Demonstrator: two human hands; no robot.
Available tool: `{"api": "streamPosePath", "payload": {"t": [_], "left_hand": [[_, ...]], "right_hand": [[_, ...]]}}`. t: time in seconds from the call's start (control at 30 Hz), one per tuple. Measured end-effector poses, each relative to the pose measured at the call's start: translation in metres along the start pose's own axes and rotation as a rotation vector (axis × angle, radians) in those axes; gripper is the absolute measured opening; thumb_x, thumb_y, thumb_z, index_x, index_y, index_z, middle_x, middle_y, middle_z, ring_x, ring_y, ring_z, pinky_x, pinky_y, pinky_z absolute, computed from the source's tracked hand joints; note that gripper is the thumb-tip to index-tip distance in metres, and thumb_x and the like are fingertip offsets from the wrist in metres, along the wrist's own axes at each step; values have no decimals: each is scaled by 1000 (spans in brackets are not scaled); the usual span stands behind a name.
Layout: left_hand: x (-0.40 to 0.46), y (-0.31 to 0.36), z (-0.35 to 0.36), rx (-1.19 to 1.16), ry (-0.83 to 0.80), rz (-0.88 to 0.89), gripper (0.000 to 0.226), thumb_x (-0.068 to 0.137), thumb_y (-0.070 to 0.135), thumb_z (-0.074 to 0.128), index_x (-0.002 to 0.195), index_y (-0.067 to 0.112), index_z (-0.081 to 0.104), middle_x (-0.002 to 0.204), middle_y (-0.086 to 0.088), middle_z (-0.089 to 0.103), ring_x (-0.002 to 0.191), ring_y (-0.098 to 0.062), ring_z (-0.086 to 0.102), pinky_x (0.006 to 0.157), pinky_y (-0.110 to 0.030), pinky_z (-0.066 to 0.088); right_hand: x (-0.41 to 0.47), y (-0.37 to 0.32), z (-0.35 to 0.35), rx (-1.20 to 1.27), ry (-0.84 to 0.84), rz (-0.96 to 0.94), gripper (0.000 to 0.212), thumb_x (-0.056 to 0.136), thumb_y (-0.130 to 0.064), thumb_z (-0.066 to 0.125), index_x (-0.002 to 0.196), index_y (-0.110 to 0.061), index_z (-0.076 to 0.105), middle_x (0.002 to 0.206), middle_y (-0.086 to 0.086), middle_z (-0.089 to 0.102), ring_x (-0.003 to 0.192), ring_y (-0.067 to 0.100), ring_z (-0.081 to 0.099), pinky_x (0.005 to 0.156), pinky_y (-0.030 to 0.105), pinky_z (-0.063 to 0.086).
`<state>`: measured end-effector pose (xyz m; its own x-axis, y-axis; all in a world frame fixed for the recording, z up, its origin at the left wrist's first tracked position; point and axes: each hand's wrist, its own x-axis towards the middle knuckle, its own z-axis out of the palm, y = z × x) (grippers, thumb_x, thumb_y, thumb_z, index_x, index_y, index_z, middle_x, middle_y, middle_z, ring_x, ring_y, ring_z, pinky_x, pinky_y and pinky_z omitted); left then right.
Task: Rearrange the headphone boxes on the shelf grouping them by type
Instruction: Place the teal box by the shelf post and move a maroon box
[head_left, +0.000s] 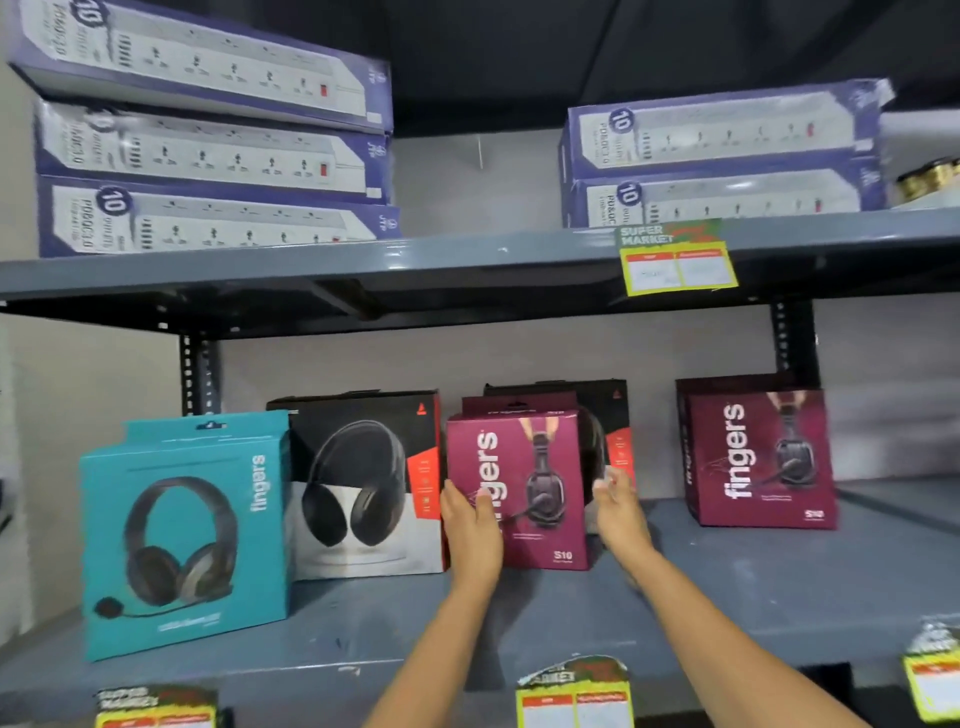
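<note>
Reaching up to the lower shelf (753, 587), the person brackets one maroon box (524, 483) between both hands. Well to the left of the left hand (470, 519) stands a teal box (182, 530), turned slightly and near the shelf's front lip; between it and that hand sits a black-and-white box (363, 483), its right edge touching or nearly touching the maroon one. The left hand lies flat against the maroon box's left front edge, thumb across the face. The right hand (618, 506) is spread wide at the box's right side, apparently just beside it rather than pressing; firm contact cannot be confirmed. Behind the held box, a second black box (613, 415) peeks out. Well to the right of the right hand stand two more maroon boxes (763, 457), one behind the other.

To do this step well, both palms should likely squeeze evenly before lifting, so the carton does not twist against its left neighbour. Bare shelf between the right hand and the maroon pair offers clear room to slide the box across; the upper shelf (467, 260) leaves modest headroom.
</note>
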<state>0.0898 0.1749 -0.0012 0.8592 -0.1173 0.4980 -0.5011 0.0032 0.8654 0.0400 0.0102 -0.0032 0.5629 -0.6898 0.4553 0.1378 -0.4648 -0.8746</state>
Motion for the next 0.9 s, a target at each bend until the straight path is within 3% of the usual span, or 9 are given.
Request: {"api": "streamPosePath", "payload": {"t": [0.1, 0.2, 0.27, 0.37, 0.57, 0.73, 0.9], "left_hand": [[6, 6, 10, -22, 39, -75, 60, 102, 23, 37, 152, 0, 14, 162, -17, 15, 148, -31, 17, 122, -41, 15], [12, 8, 10, -73, 70, -144, 54, 102, 24, 37, 149, 0, 26, 155, -16, 24, 141, -32, 29, 116, -38, 24], [15, 11, 3, -92, 57, -95, 40, 101, 14, 38, 135, -4, 48, 141, -21, 40, 129, -35, 42, 107, -31, 31], [19, 18, -5, -166, 28, 61, 28, 97, 2, 41, 117, -2, 61, 124, -18, 60, 117, -35, 55, 105, -42, 42], [15, 35, -7, -449, 15, 109, 22, 98, 9, 50, 117, 15, 58, 127, -9, 62, 116, -22, 59, 101, -36, 47], [2, 34, -3, -472, -35, 127, 24, 98, 13, 51, 103, 34, 60, 124, -2, 64, 113, -18, 61, 95, -30, 49], [0, 38, -2, -471, -33, 131, 22, 98, 17, 52, 102, 36, 60, 124, 0, 65, 113, -17, 62, 88, -23, 51]], "right_hand": [[-4, 4, 1, 81, -187, 58, 44, 104, -24, 29, 147, -18, 30, 145, 12, 45, 116, 21, 49, 93, 27, 37], [-9, 3, -4, 195, -194, 84, 43, 104, -29, 24, 147, -28, 29, 142, 8, 46, 108, 16, 48, 83, 26, 41], [-8, -1, -12, 249, -159, 67, 44, 104, -34, 23, 147, -29, 29, 149, 6, 40, 122, 20, 46, 95, 33, 43], [-4, -17, -27, 307, -113, 126, 56, 100, -49, 20, 152, -27, 17, 162, 0, 17, 147, 22, 20, 117, 44, 19], [-4, -42, -46, 367, -116, 171, 60, 97, -58, 20, 152, -35, 14, 163, -3, 14, 148, 24, 17, 116, 51, 15], [-13, -31, -55, 381, -90, 179, 61, 96, -59, 21, 151, -34, 17, 162, 0, 19, 147, 25, 21, 116, 49, 19], [-15, -34, -60, 394, -104, 176, 60, 97, -57, 20, 152, -33, 16, 161, 2, 21, 146, 26, 24, 115, 49, 22]]}}
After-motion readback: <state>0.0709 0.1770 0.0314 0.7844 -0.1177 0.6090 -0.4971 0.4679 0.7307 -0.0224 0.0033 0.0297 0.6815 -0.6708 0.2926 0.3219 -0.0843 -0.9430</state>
